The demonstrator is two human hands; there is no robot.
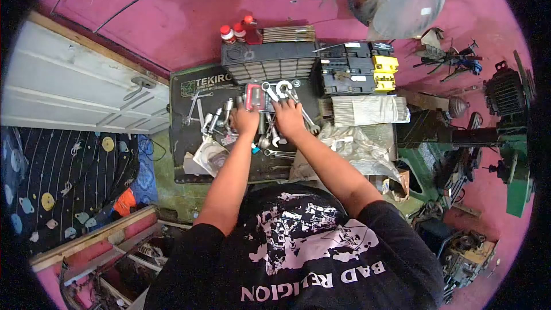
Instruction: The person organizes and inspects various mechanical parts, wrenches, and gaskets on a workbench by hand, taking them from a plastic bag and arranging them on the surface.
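Over the middle of the workbench mat (pixel 198 117), both arms reach forward among loose metal tools. My left hand (pixel 245 120) is closed at the lower edge of a red plastic case (pixel 255 97) with a clear window; its fingertips are partly hidden. Just to the right, my right hand (pixel 290 119) lies palm down over the tools, fingers stretched out and slightly apart. Beyond its fingers are a ring-ended wrench (pixel 269 90) and a C-shaped metal tool (pixel 283 88). Sockets and extension pieces (pixel 213 121) lie left of my left hand, and spanners (pixel 276 138) lie between my wrists.
Behind the tools stands a drawer organiser (pixel 272 63) with red-capped bottles (pixel 228 34) on top. Black cases (pixel 347 74) and yellow boxes (pixel 384 73) sit to its right. Clear plastic wrapping (pixel 359 149) covers the bench's right side. A white door (pixel 74 80) is at left, a green machine (pixel 516 166) at right.
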